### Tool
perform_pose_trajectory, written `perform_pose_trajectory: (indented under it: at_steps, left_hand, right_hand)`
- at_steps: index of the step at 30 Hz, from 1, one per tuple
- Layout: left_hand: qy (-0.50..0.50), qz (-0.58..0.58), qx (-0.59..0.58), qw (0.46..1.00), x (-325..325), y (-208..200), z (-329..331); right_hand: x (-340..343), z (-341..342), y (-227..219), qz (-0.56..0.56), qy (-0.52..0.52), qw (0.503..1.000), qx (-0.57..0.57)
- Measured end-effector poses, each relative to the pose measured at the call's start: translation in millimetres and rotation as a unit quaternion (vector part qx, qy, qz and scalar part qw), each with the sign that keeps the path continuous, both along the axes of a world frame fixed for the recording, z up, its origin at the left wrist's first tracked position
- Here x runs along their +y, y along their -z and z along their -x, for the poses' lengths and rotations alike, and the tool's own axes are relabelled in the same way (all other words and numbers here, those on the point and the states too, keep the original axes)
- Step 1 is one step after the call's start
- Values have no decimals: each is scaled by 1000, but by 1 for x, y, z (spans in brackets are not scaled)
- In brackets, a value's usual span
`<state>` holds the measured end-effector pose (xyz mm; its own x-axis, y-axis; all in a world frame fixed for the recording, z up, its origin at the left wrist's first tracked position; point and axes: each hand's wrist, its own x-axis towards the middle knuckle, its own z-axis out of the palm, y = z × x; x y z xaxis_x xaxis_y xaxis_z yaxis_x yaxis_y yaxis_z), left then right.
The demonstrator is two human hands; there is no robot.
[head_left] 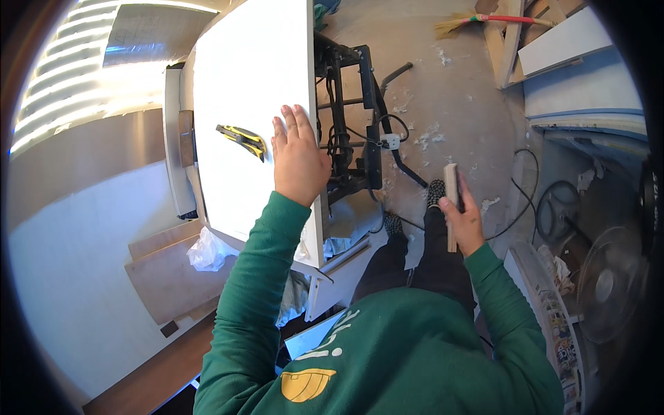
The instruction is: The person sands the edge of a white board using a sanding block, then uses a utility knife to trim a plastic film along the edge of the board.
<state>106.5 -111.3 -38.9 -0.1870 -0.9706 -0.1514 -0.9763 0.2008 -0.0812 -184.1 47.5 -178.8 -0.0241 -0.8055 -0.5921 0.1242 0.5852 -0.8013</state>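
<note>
Going left to right, clock face read from the middle of your view. At 8 o'clock there's a thin plastic bag [207, 250] by the bench [252, 66], so light a nudge would probably shift it.

At 10, lying on the white bench top, is the yellow-and-black utility knife [242, 142]. I'd guess it's light, with a hard, slim handle that could slide around on a surface that smooth. Can't tell if any blade is out, so pick it up by the middle of the body and leave the ends alone.

Your left grip [301, 169] is at 11, palm down on the bench near its right edge, fingers stretched out and holding nothing. That top looks stiff; a flat palm should steady it fine, though gloss like that might be slick.

Over at 3, well clear of the bench, is the wooden block [452, 185], long and narrow, lined up roughly 12 to 6. Your right grip [468, 223] is closed around it, thumb on the near-left side, fingers on the other. Looks light and rigid to me, not fragile. Mid-length is a good spot; just watch the edges for splinters.
</note>
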Motion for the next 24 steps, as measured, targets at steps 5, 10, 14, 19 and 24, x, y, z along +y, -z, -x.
perform_pose_trajectory:
  at_steps: [5,10,14,19,24]
  left_hand:
    - [-60,34,249,966,-45,-33,-14]
    - [-143,110,801,571,-141,8,-28]
    - [-104,77,874,468,-155,37,-40]
    - [-88,6,907,412,-151,45,-42]
    - [-121,41,907,402,-153,41,-35]
  right_hand:
    - [-33,-71,-37,300,-113,944,80]
    - [-40,-146,-73,419,-193,881,102]
    - [-51,-157,-66,431,-200,868,145]
    - [-157,-166,-65,391,-112,889,210]
    - [-218,-158,-77,346,-105,911,197]
